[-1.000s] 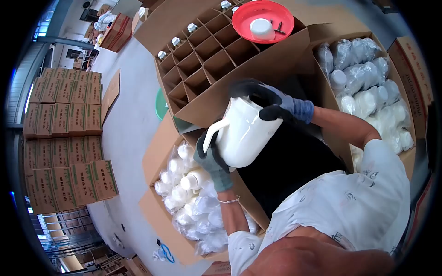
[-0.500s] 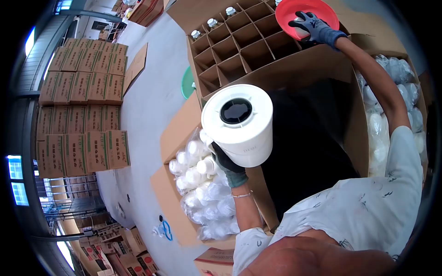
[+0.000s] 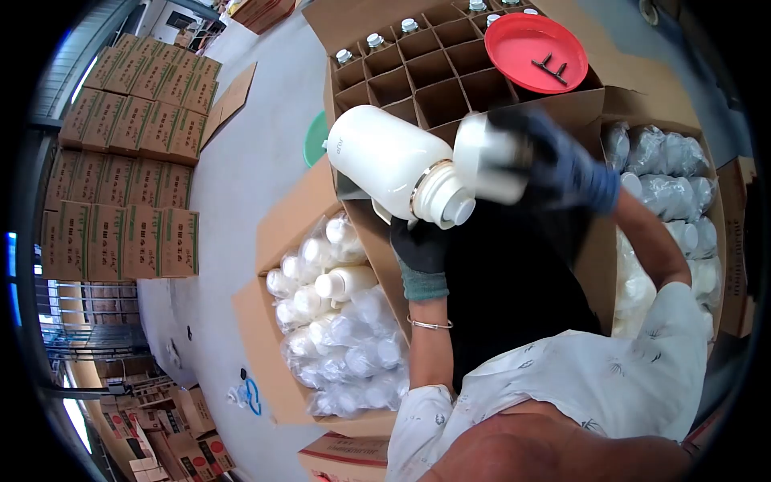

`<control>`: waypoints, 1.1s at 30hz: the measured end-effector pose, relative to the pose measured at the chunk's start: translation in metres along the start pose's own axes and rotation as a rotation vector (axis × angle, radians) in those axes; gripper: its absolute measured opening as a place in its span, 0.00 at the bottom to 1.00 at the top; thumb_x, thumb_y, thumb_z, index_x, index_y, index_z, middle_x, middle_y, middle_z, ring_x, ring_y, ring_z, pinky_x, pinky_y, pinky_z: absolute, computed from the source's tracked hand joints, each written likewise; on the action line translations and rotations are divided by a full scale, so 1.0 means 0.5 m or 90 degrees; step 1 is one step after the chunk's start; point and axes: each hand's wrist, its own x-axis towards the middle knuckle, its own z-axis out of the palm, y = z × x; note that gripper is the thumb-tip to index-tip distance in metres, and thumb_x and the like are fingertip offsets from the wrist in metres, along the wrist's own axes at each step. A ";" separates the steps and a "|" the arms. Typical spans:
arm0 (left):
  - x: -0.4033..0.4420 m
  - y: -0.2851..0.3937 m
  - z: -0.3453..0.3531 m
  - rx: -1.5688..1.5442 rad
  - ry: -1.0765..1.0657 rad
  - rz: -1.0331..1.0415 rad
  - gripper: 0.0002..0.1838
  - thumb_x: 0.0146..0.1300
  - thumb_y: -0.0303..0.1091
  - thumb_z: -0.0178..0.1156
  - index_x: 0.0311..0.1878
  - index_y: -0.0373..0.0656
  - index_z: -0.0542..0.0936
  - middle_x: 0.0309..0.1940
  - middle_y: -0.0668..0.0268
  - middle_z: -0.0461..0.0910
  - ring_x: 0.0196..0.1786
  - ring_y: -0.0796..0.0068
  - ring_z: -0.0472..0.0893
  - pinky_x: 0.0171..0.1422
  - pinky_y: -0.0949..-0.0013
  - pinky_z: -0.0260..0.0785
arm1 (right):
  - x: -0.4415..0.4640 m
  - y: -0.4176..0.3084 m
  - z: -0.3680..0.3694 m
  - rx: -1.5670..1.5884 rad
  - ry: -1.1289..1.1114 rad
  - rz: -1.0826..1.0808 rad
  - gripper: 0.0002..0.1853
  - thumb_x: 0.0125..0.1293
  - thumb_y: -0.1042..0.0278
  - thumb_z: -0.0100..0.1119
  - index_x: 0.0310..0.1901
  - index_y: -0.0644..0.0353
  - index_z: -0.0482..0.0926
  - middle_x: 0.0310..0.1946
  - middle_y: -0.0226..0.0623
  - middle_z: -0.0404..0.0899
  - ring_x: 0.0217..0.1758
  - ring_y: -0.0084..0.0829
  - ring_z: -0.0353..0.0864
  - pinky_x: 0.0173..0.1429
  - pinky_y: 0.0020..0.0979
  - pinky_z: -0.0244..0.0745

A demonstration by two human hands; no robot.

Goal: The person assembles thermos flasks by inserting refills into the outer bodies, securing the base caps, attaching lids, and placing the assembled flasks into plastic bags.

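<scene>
My right hand [image 3: 554,157] has moved off the red dish [image 3: 510,50], bringing the white cup [image 3: 490,157] to the white bottle [image 3: 385,153], which has turned from base-up to lying at a slant. Its stoppered neck [image 3: 442,197] now points down and to the right, toward my body.

My left hand [image 3: 422,245] holds the bottle from below, near its handle; the fingers are partly hidden behind it. The grip of my right hand is closed around the cup, though motion blurs the glove. The cup is just beside the neck; I cannot tell whether they touch.

Beyond the bottle stands a divided carton [image 3: 554,106], with white-capped bottles [image 3: 375,40] in some far compartments. The dish rests on its right part and holds small dark metal pieces [image 3: 550,69]. Plastic-wrapped bottles [image 3: 353,353] fill an open carton at my left, near a green basin [image 3: 315,143]. Another open carton [image 3: 598,265] of wrapped items is at my right.
</scene>
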 end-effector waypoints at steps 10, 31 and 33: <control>-0.016 0.048 0.069 -0.037 0.039 0.054 0.24 0.59 0.20 0.61 0.61 0.32 0.72 0.56 0.55 0.78 0.57 0.64 0.79 0.61 0.65 0.73 | -0.002 -0.049 0.028 -0.017 0.258 0.008 0.31 0.44 0.64 0.78 0.56 0.45 0.81 0.63 0.51 0.67 0.64 0.56 0.70 0.64 0.51 0.70; 0.012 0.009 -0.097 -0.015 -0.021 0.092 0.27 0.69 0.43 0.54 0.66 0.38 0.70 0.65 0.55 0.70 0.67 0.60 0.69 0.70 0.57 0.63 | 0.004 0.039 0.294 0.643 0.175 0.132 0.24 0.71 0.64 0.54 0.66 0.60 0.67 0.56 0.38 0.77 0.57 0.30 0.78 0.61 0.36 0.76; 0.004 0.029 -0.077 0.175 -0.054 0.180 0.28 0.67 0.43 0.56 0.66 0.38 0.71 0.67 0.54 0.69 0.69 0.57 0.67 0.73 0.54 0.59 | -0.036 0.107 0.319 1.086 0.097 0.464 0.20 0.72 0.63 0.53 0.62 0.62 0.71 0.54 0.38 0.79 0.56 0.30 0.79 0.62 0.36 0.76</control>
